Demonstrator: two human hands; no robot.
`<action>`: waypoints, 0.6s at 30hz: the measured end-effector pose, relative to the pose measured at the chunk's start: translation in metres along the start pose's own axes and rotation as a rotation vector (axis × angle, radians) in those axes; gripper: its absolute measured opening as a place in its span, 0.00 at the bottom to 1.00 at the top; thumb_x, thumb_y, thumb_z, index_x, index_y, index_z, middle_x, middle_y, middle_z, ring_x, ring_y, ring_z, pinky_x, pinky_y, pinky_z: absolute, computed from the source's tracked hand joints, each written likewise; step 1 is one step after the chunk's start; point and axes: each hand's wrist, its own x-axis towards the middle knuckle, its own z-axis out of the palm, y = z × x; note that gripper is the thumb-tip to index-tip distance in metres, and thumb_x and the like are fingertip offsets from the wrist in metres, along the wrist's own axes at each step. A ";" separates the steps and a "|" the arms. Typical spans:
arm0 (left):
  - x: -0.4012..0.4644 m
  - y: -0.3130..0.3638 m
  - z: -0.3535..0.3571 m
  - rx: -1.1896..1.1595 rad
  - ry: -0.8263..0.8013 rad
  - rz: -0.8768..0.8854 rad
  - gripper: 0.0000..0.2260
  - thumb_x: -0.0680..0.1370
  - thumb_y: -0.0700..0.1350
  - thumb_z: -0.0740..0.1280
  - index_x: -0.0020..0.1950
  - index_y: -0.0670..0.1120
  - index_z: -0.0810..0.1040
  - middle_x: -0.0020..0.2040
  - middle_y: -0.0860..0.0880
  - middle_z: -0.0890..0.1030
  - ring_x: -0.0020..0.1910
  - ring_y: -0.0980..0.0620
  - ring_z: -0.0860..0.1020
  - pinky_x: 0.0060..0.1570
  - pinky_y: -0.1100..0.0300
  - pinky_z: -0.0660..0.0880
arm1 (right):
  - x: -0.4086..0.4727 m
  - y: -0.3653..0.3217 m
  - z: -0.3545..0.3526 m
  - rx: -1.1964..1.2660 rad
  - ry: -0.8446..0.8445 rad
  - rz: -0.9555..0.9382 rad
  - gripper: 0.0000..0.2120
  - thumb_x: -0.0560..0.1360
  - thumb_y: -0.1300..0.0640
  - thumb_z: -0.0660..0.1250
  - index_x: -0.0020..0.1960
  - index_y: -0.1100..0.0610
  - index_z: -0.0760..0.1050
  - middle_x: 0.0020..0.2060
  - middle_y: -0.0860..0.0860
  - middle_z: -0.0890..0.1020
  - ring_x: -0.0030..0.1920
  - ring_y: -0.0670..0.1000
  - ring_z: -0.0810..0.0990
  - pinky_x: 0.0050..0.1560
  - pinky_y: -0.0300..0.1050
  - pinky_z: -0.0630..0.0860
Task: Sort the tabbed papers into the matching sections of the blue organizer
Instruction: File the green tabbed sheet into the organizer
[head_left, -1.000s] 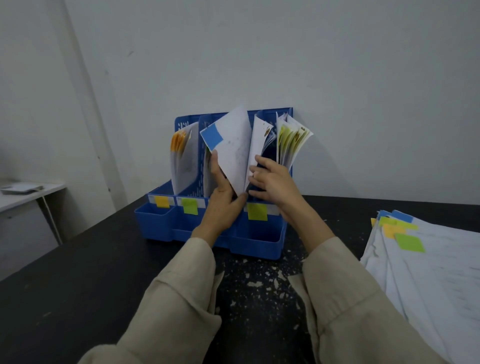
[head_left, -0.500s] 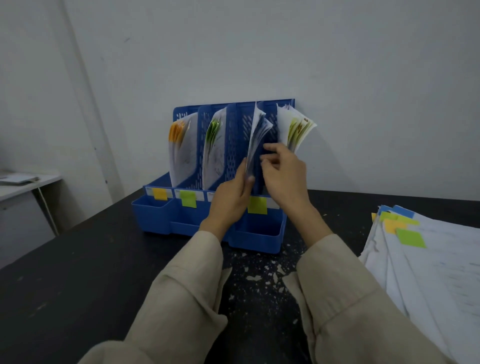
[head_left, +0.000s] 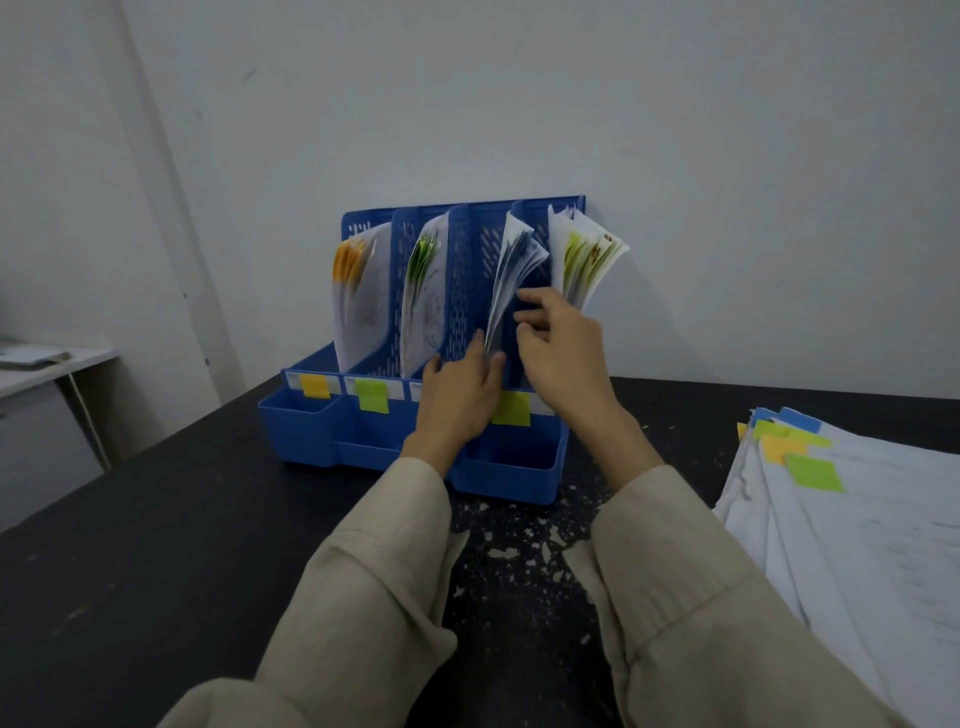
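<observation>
Papers (head_left: 511, 280): thin, light, limp sheets, stood in the third section of the organizer (head_left: 519, 473); tops are seen fanned and curling.
Left hand (head_left: 457, 395): fingers laid loosely against the sheets' lower edge; no pinch can be made out.
Right hand (head_left: 563, 343): fingers loosely curled by the sheets' right side; whether anything is pinched cannot be told.
Handling: easily creased; best taken by the long edge, low down.
Stack (head_left: 857, 519): unsorted, lying on the surface at right.

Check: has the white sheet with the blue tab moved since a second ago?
Yes. It has dropped from above the blue plastic organizer into the third section's papers, between both hands.
</observation>
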 end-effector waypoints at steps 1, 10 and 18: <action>-0.002 0.000 0.000 -0.116 0.030 -0.011 0.21 0.82 0.50 0.53 0.75 0.45 0.60 0.43 0.46 0.81 0.48 0.44 0.78 0.63 0.44 0.67 | 0.000 0.000 -0.001 0.004 0.006 -0.006 0.16 0.78 0.65 0.58 0.64 0.58 0.72 0.55 0.56 0.80 0.53 0.50 0.78 0.50 0.33 0.72; -0.012 0.027 -0.018 -0.340 0.635 0.204 0.12 0.76 0.40 0.60 0.59 0.40 0.71 0.51 0.45 0.74 0.49 0.51 0.73 0.47 0.57 0.72 | 0.007 -0.007 -0.049 0.005 -0.180 0.017 0.06 0.76 0.64 0.63 0.47 0.61 0.80 0.33 0.54 0.83 0.30 0.50 0.82 0.31 0.39 0.78; -0.038 0.102 0.000 -0.316 0.369 0.635 0.08 0.76 0.37 0.59 0.52 0.39 0.76 0.46 0.44 0.77 0.43 0.53 0.73 0.41 0.61 0.71 | -0.007 0.019 -0.138 -0.208 -0.010 0.267 0.05 0.73 0.64 0.64 0.42 0.61 0.79 0.31 0.53 0.82 0.24 0.46 0.78 0.27 0.38 0.75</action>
